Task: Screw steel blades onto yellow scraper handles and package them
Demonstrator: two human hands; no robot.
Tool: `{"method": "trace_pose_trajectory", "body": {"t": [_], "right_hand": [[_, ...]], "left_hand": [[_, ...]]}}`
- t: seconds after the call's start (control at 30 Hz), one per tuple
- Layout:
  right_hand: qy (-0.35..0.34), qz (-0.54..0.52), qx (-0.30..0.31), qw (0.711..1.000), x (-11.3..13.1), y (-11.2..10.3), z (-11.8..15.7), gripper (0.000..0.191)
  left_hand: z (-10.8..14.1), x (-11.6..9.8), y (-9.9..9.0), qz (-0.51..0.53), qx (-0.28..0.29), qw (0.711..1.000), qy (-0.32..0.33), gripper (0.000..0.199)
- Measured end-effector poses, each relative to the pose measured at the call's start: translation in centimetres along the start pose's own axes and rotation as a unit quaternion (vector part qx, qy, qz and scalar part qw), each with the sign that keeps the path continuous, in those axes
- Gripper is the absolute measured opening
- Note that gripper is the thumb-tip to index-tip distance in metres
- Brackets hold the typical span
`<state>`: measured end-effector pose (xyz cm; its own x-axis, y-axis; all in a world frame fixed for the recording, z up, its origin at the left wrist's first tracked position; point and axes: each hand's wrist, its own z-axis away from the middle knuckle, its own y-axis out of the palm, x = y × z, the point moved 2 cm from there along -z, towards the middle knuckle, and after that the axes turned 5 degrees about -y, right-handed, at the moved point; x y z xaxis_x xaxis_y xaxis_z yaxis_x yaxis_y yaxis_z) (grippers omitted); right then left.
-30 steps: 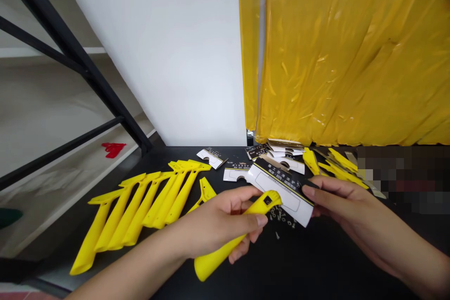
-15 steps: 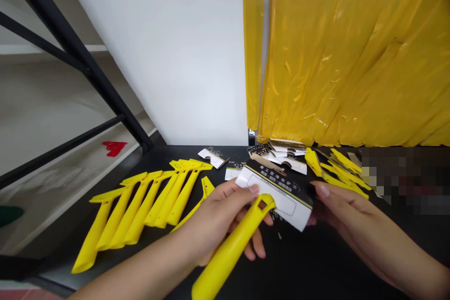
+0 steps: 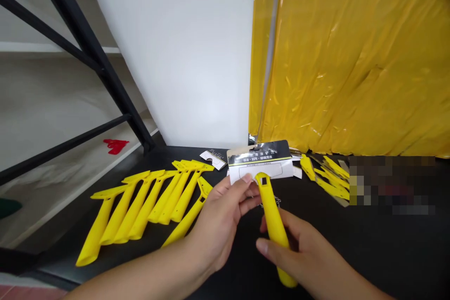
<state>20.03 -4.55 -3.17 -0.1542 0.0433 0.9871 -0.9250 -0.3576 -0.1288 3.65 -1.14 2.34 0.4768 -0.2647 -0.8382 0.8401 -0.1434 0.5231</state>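
In my left hand (image 3: pixel 228 208) is a black-and-white printed card (image 3: pixel 260 157), pinched with the thumb on its front face. A yellow scraper handle (image 3: pixel 272 215) meets the card's lower edge, its wide end hidden behind the card. My right hand (image 3: pixel 298 246) is closed around the lower part of this handle, thumb across the front and fingers behind. Left of my left hand, another yellow scraper handle (image 3: pixel 184 220) lies on the black table (image 3: pixel 242 262), partly covered by the wrist.
Several yellow scraper handles (image 3: pixel 140 206) lie in a slanted row at the left. More printed cards (image 3: pixel 213 158) lie behind the held one. Flat yellow pieces (image 3: pixel 330 178) are heaped at right. A white panel (image 3: pixel 183 56) and yellow-wrapped stack (image 3: pixel 351 65) stand behind; a black frame (image 3: pixel 87 56) stands left.
The card has turned more upright and moved up and back. My right hand has left the card's right edge and closed on the handle, which now points more straight down.
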Motion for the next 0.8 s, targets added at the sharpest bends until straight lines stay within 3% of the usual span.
{"method": "trace_pose_trajectory", "body": {"t": [0.17,0.37,0.57,0.7,0.8], "right_hand": [[-0.021,0.056,-0.030,0.998,0.6,-1.6,0.8,0.038],[-0.020,0.093,-0.036,0.995,0.6,-3.9,1.5,0.031],[-0.025,0.129,-0.028,0.991,-0.6,-4.8,1.2,0.026],[-0.013,0.126,-0.012,0.992,-0.7,-5.1,0.8,0.024],[-0.003,0.045,-0.024,0.999,0.2,-5.1,0.5,0.033]], "left_hand": [[-0.1,-0.6,-0.1,0.013,0.038,0.999,-0.010,0.030],[-0.9,-1.4,-0.7,-0.025,0.018,1.000,0.002,0.032],[-1.3,-1.2,-1.0,-0.069,0.002,0.998,0.014,0.026],[-1.3,-1.3,-1.1,-0.084,-0.006,0.996,0.008,0.028],[-1.0,-1.3,-0.8,-0.102,0.005,0.995,-0.006,0.030]]}}
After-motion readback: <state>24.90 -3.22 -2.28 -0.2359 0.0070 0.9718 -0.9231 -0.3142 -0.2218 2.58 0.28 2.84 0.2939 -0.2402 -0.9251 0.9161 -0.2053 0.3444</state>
